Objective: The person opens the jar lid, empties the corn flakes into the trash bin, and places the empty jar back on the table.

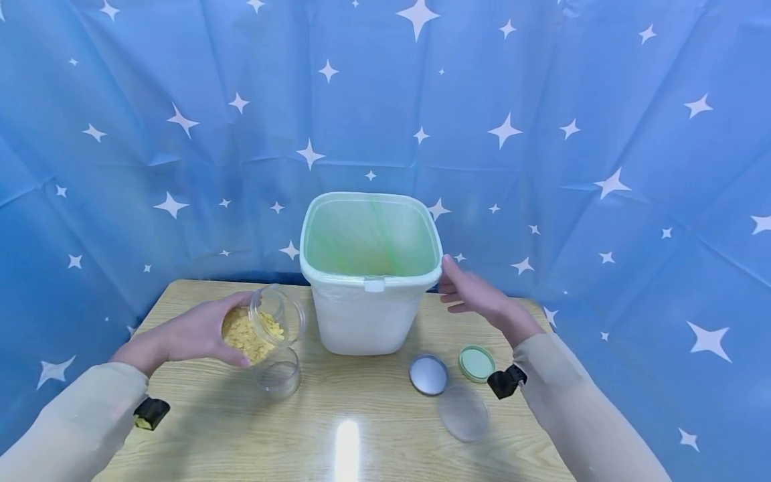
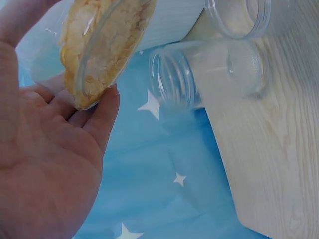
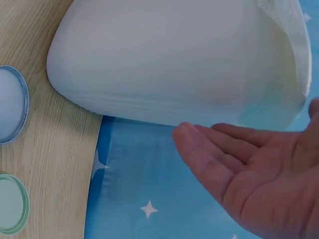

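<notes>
My left hand (image 1: 207, 331) grips a clear jar (image 2: 107, 47) of yellow flakes (image 1: 243, 338), thumb on one side and fingers on the other. The jar is tipped, its mouth towards the right. Just below it an uncapped clear jar (image 1: 281, 378) stands on the table. The left wrist view shows two clear jars near the held one, this second jar (image 2: 224, 74) and a third (image 2: 249, 17). At the right side of a white lidless bin (image 1: 367, 314), my right hand (image 1: 478, 294) has its fingers extended by the rim; whether they touch it I cannot tell.
Right of centre on the wooden table (image 1: 289, 442) lie a silvery lid (image 1: 429, 374), a green lid (image 1: 477, 363) and a clear disc-shaped lid (image 1: 464, 413). A blue star-patterned cloth (image 1: 241, 154) hangs behind and at both sides. The bin stands near the table's back edge.
</notes>
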Demonstrator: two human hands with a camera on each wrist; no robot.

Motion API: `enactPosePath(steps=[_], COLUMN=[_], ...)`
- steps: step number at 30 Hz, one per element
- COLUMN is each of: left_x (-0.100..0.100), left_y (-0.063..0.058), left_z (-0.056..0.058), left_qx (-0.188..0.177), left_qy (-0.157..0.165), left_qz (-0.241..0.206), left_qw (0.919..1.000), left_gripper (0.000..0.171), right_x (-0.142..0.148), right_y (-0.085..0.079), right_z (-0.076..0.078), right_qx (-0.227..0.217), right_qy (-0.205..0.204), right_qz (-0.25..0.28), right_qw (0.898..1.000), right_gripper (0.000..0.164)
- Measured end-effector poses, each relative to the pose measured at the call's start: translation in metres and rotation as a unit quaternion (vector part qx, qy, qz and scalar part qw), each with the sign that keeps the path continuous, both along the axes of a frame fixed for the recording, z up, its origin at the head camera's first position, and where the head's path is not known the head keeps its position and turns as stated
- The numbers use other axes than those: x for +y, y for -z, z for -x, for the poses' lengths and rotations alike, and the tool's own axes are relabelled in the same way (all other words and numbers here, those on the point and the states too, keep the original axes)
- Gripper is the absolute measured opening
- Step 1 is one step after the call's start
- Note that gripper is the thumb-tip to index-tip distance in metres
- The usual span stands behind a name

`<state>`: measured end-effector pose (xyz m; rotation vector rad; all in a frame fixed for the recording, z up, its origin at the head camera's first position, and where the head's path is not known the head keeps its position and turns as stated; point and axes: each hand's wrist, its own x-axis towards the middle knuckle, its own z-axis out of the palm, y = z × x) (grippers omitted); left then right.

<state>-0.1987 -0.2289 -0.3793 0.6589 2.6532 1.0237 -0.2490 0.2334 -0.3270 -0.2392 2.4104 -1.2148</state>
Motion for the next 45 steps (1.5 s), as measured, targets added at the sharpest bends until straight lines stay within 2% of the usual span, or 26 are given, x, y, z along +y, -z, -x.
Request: enactPosePath(steps=[5, 13, 20, 27, 30, 37, 41, 45], left_x=[-0.007, -0.014, -0.019, -0.021, -0.019, -0.016, -0.011, -0.003], left_y=[-0.010, -0.028, -0.044, -0.061, -0.067, -0.086, -0.099, -0.112], left_z=[0.001, 0.007, 0.013, 0.021, 0.027, 0.042, 0.049, 0.055], left_qx=[0.026, 0.045, 0.047, 0.052, 0.053, 0.042, 0.046, 0.054], left_qy=[-0.002, -0.031, -0.026, -0.035, -0.038, -0.051, -0.061, -0.076], left_qz=[0.009, 0.052, 0.039, 0.069, 0.075, 0.067, 0.077, 0.087], left_qw=[0.9996, 0.9972, 0.9978, 0.9956, 0.9951, 0.9955, 0.9941, 0.9918], left_gripper=[0.103, 0.108, 0.113, 0.114, 0.110, 0.088, 0.085, 0.096], right_x=[-0.005, -0.009, -0.013, -0.015, -0.015, -0.020, -0.021, -0.023], right_y=[-0.001, 0.003, 0.005, 0.006, 0.007, 0.006, 0.006, 0.006], right_z=[0.002, 0.005, 0.003, 0.003, 0.004, 0.001, 0.001, 0.002], right_qx=[-0.034, -0.073, -0.074, -0.063, -0.055, -0.049, -0.044, -0.041], right_qy=[-0.009, 0.004, 0.005, -0.001, -0.005, 0.007, 0.009, 0.014], right_qz=[-0.004, 0.013, 0.034, 0.033, 0.026, 0.016, 0.012, 0.010], right_qw=[0.999, 0.997, 0.997, 0.997, 0.998, 0.999, 0.999, 0.999], right_gripper=[0.099, 0.102, 0.100, 0.096, 0.096, 0.094, 0.092, 0.091])
